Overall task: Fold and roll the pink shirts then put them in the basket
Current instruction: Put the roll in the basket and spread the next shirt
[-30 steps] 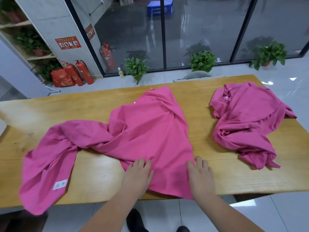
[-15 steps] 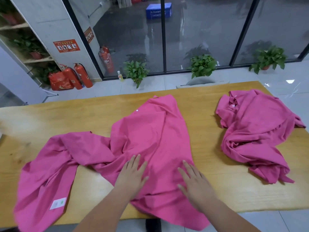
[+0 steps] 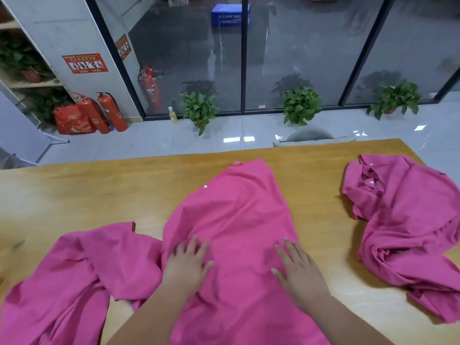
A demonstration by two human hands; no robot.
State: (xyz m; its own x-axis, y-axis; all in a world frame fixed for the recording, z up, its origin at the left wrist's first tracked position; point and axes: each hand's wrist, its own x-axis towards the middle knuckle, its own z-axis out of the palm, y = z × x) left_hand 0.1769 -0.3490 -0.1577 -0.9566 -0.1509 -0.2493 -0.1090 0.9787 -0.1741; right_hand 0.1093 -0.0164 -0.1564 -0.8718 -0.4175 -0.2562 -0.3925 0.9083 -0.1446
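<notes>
Hands first, in the head view: your left hand (image 3: 185, 265) and your right hand (image 3: 298, 272) both lie flat on the middle shirt (image 3: 239, 215), palms down, fingers straight and spread, gripping nothing. They sit on its near part, apart from each other, with a smooth strip of cloth between them. That placing reads as smoothing: 2 flat palms pin the fabric to the table (image 3: 87, 195) so the panel lies even before a fold, and spread fingers cover more cloth than a pinch would.

The middle shirt runs away from you in a long, narrowing shape. Its far part carries a white button (image 3: 205, 186), and its near hem hangs over the table edge under your forearms.

Left of the middle shirt, touching it beside your left hand, more pink cloth (image 3: 74, 282) sprawls in loose folds and drapes off the near edge. You cannot tell whether it belongs to the same shirt or is a separate garment.

Right of the middle shirt, well apart from it across bare wood, a crumpled shirt (image 3: 403, 220) lies in a heap, likely set aside so it does not tangle with the piece in hand.

No basket shows anywhere.

By my judgement the task is near its start: nothing is folded or rolled yet. The bunched cloth left of the middle shirt probably needs spreading before a clean fold, or the roll may come out lumpy.
</notes>
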